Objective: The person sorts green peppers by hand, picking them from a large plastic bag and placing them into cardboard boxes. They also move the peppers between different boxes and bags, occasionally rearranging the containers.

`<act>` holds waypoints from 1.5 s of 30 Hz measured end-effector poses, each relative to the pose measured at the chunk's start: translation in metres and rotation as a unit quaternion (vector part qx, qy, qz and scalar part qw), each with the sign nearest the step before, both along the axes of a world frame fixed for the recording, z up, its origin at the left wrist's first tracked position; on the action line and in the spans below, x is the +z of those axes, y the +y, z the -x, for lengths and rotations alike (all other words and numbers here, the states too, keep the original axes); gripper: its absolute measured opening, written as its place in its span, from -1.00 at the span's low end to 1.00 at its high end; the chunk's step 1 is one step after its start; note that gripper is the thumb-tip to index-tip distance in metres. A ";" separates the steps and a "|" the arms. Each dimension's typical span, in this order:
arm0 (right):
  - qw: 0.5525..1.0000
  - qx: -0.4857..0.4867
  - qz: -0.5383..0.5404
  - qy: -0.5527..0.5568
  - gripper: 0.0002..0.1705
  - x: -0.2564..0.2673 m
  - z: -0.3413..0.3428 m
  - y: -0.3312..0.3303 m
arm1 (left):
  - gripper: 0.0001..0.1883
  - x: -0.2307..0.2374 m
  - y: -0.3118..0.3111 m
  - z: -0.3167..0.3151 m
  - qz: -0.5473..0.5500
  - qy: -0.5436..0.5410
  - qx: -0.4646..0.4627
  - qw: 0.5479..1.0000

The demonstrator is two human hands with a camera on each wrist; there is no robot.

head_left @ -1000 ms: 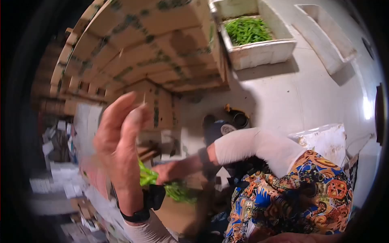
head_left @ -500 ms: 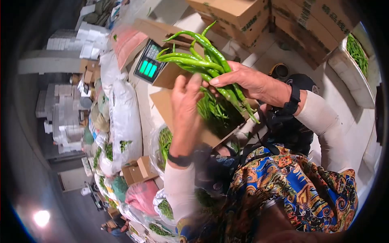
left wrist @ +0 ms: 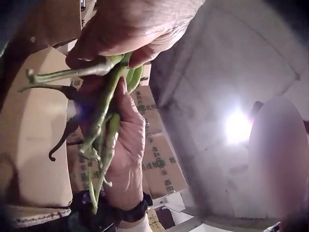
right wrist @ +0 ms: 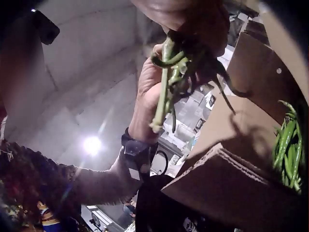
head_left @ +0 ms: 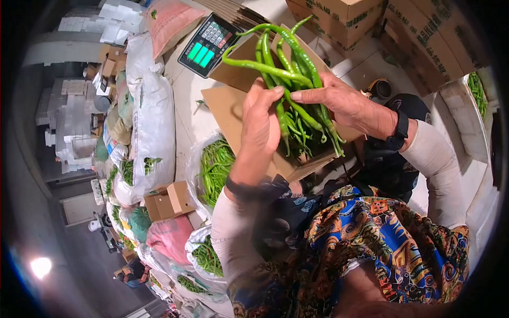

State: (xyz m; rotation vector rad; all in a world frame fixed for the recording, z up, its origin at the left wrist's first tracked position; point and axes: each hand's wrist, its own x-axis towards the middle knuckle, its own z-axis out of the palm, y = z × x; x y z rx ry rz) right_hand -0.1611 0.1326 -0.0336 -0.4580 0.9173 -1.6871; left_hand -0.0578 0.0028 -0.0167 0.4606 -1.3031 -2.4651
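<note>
A bunch of long green chili peppers (head_left: pixel 305 55) is held up between both hands, stems toward the body and curved tips pointing away. My left hand (head_left: pixel 260 116) pinches peppers from one side, thumb on top. From the other side my right hand (head_left: pixel 344 100) grips the bunch, its thumb close to the left thumb. Pepper stems (left wrist: pixel 99 128) stick out below the left hand in the left wrist view. Under the hands is an open cardboard box (head_left: pixel 228 108) with its flaps spread; more green chili peppers (right wrist: pixel 289 150) lie in it, partly hidden by the hands.
Beyond the box stands a scale display (head_left: pixel 209 45) with lit green digits. A clear bag of peppers (head_left: pixel 216 169) and a small open carton (head_left: pixel 169 200) are at the left, with white sacks (head_left: pixel 154 116) behind. Stacked cartons (head_left: pixel 336 21) and a foam box (head_left: pixel 461 106) stand at the right.
The head view swung from the stacked cartons to the open box. The right hand rose from low down with peppers, and the raised, bare left hand came to the bunch and now pinches it.
</note>
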 end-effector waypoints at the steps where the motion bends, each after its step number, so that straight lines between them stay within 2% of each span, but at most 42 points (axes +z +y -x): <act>1: 1.000 0.003 -0.004 -0.001 -0.56 -0.001 -0.001 -0.001 | -0.62 0.000 0.002 0.001 -0.006 0.014 0.010 1.000; 3: 1.000 -0.007 -0.014 0.003 -0.59 -0.002 -0.002 -0.001 | -0.61 -0.006 0.012 0.000 -0.016 0.020 0.022 0.999; 5: 1.000 -0.019 -0.021 0.009 -0.62 -0.004 -0.006 -0.005 | -0.64 -0.015 0.013 -0.002 0.048 0.011 0.069 0.996; 7: 0.996 -0.027 -0.068 -0.042 -0.70 -0.004 -0.006 -0.005 | -0.70 -0.013 0.006 -0.008 0.049 -0.006 0.065 0.997; 8: 0.999 -0.018 -0.025 -0.014 -0.77 -0.006 -0.003 -0.006 | -0.72 -0.009 0.001 -0.013 0.055 -0.022 0.042 0.997; 9: 0.999 -0.017 -0.026 -0.015 -0.77 -0.006 -0.003 -0.007 | -0.75 -0.004 0.000 -0.016 0.060 -0.039 0.017 0.997; 11: 0.996 -0.050 -0.071 -0.024 -0.80 -0.004 -0.002 -0.009 | -0.75 -0.002 0.002 -0.022 0.078 -0.048 0.043 0.995; 13: 0.994 -0.049 -0.092 -0.027 -0.81 -0.003 0.001 -0.010 | -0.76 -0.003 -0.004 -0.031 0.110 -0.114 0.060 0.986; 17: 0.989 -0.085 -0.112 -0.055 -0.80 0.002 0.001 -0.010 | -0.77 -0.005 -0.013 -0.041 0.079 -0.101 0.022 0.991; 19: 0.984 -0.135 -0.107 -0.038 -0.78 0.003 0.008 -0.011 | -0.77 -0.005 -0.013 -0.039 0.087 -0.141 0.055 0.985; 21: 0.988 -0.108 -0.109 -0.010 -0.76 -0.003 0.022 -0.003 | -0.74 -0.021 -0.021 -0.045 0.010 -0.129 0.058 0.990; 22: 0.986 -0.139 -0.093 -0.006 -0.77 -0.004 0.024 -0.004 | -0.75 -0.026 -0.029 -0.047 -0.023 -0.125 0.072 0.989; 23: 0.982 -0.171 -0.077 -0.002 -0.77 -0.006 0.026 -0.005 | -0.75 -0.030 -0.035 -0.049 -0.026 -0.130 0.073 0.988; 24: 0.988 -0.140 -0.062 0.012 -0.72 -0.007 0.033 -0.003 | -0.76 -0.031 -0.038 -0.050 -0.015 -0.117 0.095 0.988; 27: 0.983 -0.153 -0.095 0.035 -0.71 -0.003 0.028 0.001 | -0.77 -0.041 -0.046 -0.054 -0.015 -0.108 0.125 0.986; 29: 0.988 -0.114 -0.092 0.038 -0.70 -0.015 0.030 0.003 | -0.75 -0.043 -0.039 -0.052 0.016 -0.181 0.161 0.970; 31: 0.992 -0.078 -0.087 0.041 -0.68 -0.021 0.025 0.003 | -0.72 -0.066 -0.046 -0.056 0.017 -0.195 0.151 0.969; 33: 0.992 -0.076 -0.090 0.040 -0.64 -0.019 0.014 0.002 | -0.56 -0.082 -0.052 -0.057 0.243 -0.268 0.083 0.928; 34: 0.993 -0.056 -0.097 0.044 -0.61 -0.018 0.013 0.003 | -0.45 -0.089 -0.043 -0.053 0.255 -0.233 0.156 0.926; 35: 0.993 -0.054 -0.095 0.043 -0.61 -0.014 0.011 0.002 | -0.45 -0.089 -0.040 -0.054 0.256 -0.233 0.158 0.925; 37: 0.991 -0.082 -0.104 -0.003 -0.80 -0.012 0.004 -0.001 | -0.41 -0.058 -0.024 -0.048 0.265 -0.270 0.166 0.911; 38: 0.992 -0.079 -0.101 0.009 -0.78 -0.010 0.001 -0.001 | -0.40 -0.045 -0.023 -0.048 0.249 -0.200 0.071 0.945; 39: 0.992 -0.080 -0.101 0.010 -0.78 -0.015 0.000 -0.002 | -0.40 -0.038 -0.017 -0.045 0.249 -0.199 0.071 0.945; 41: 0.983 -0.052 -0.081 0.159 -0.72 -0.030 -0.001 -0.007 | -0.40 -0.031 0.001 -0.037 0.140 -0.148 0.025 0.979; 42: 0.981 -0.071 -0.104 0.150 -0.69 -0.022 -0.012 -0.007 | -0.49 -0.032 0.009 -0.036 0.107 -0.125 0.017 0.986; 43: 0.949 -0.130 -0.071 0.278 -0.60 -0.040 -0.018 -0.015 | -0.49 -0.030 0.015 -0.031 0.107 -0.122 0.017 0.986; 44: 0.899 -0.122 -0.106 0.407 -0.50 -0.043 -0.017 -0.015 | -0.47 -0.027 0.020 -0.026 0.074 -0.080 0.012 0.994; 45: 0.830 -0.112 -0.140 0.528 -0.40 -0.040 -0.017 -0.015 | -0.44 -0.026 0.024 -0.024 0.039 -0.038 0.006 0.998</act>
